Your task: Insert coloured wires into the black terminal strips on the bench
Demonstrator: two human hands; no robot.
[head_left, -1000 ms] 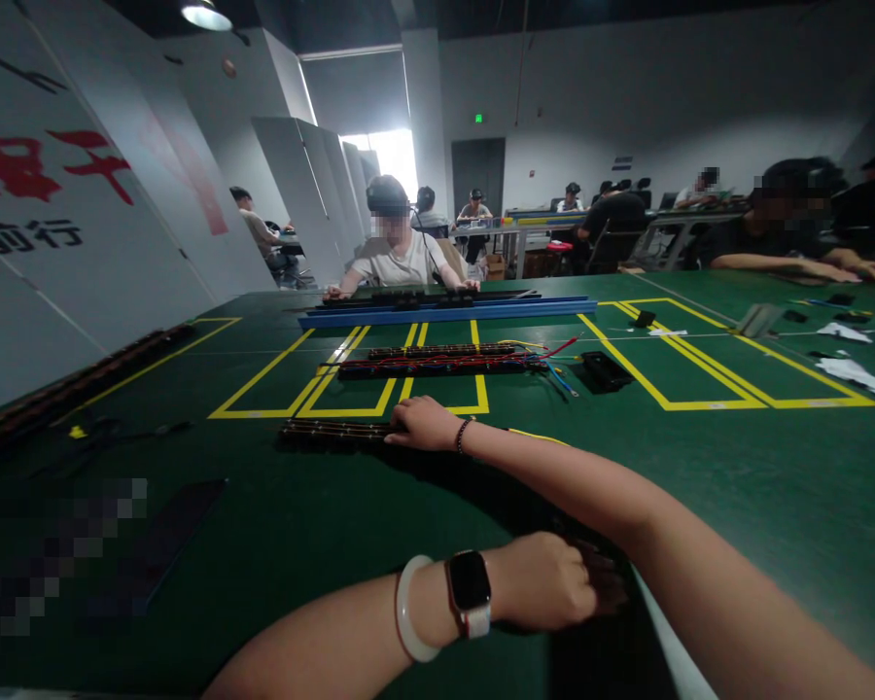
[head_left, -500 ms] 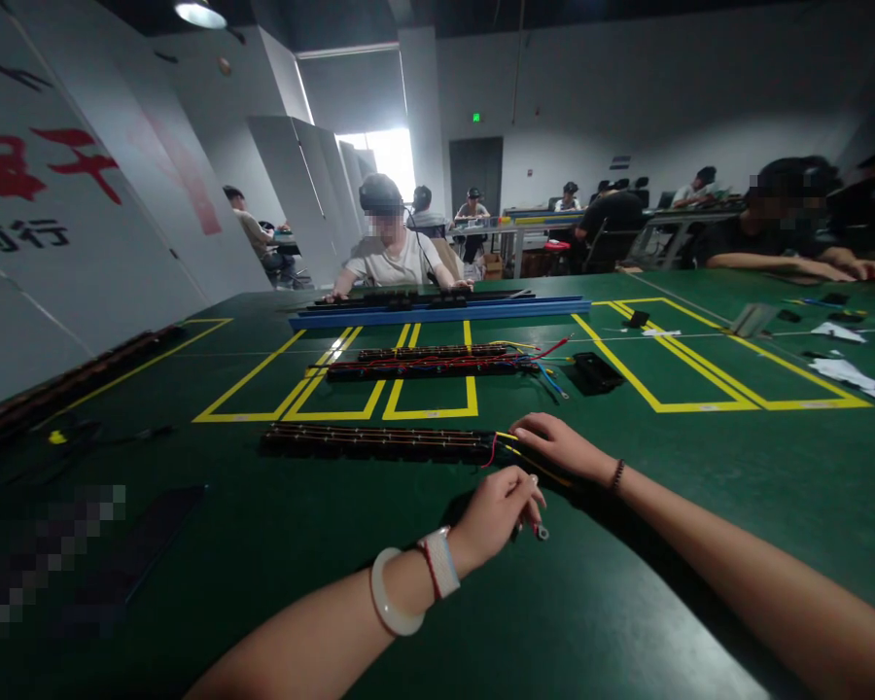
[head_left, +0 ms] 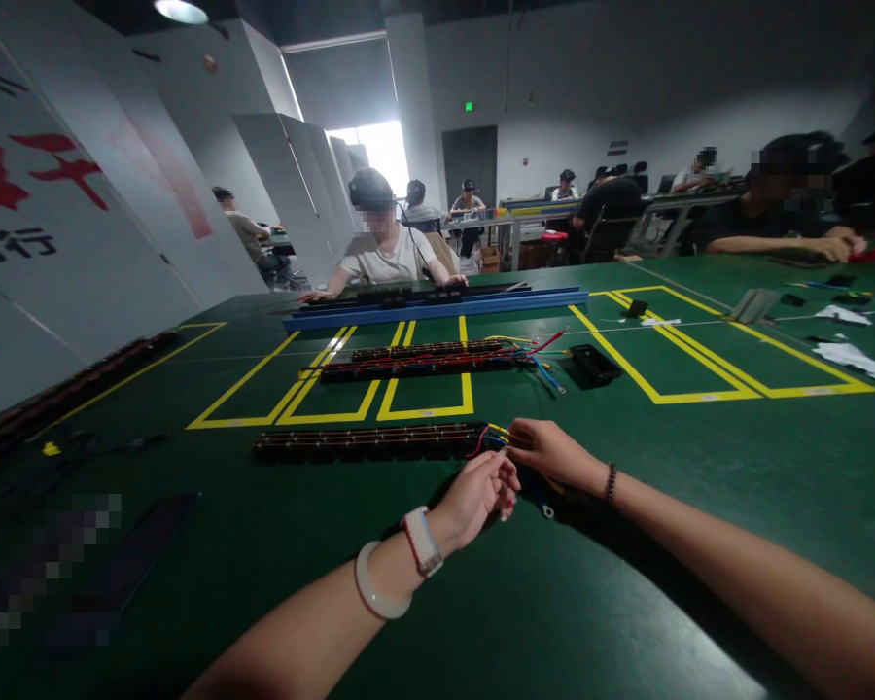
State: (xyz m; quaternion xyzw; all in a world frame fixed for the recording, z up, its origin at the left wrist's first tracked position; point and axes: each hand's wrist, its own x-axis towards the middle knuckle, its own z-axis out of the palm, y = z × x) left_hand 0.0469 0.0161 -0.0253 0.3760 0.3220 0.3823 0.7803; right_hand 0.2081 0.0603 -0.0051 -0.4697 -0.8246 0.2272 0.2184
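A long black wiring strip (head_left: 371, 443) with copper-coloured lines lies across the green table in front of me. Yellow, blue and pink wires (head_left: 497, 434) come out of its right end. Fingers of my right hand (head_left: 558, 455) are closed on these wires just past the strip. My left hand (head_left: 473, 501) is just below, its thumb and forefinger pinched at the same wires and its other fingers curled. Under my right hand, a blue wire's ring terminal (head_left: 548, 511) rests near the table. Part of the wires is hidden by my hands.
Farther back lie two similar strips with red and blue wires (head_left: 437, 366), beside a black open box (head_left: 594, 367). Blue rails (head_left: 437, 313) lie before a co-worker (head_left: 394, 248). Yellow tape (head_left: 707, 397) marks the table. White scraps (head_left: 850, 360) lie at right.
My left hand has moved up to the wires by the strip's end. The ring terminal that was at its fingers now hangs clear of it. My right hand has closed around the wires.
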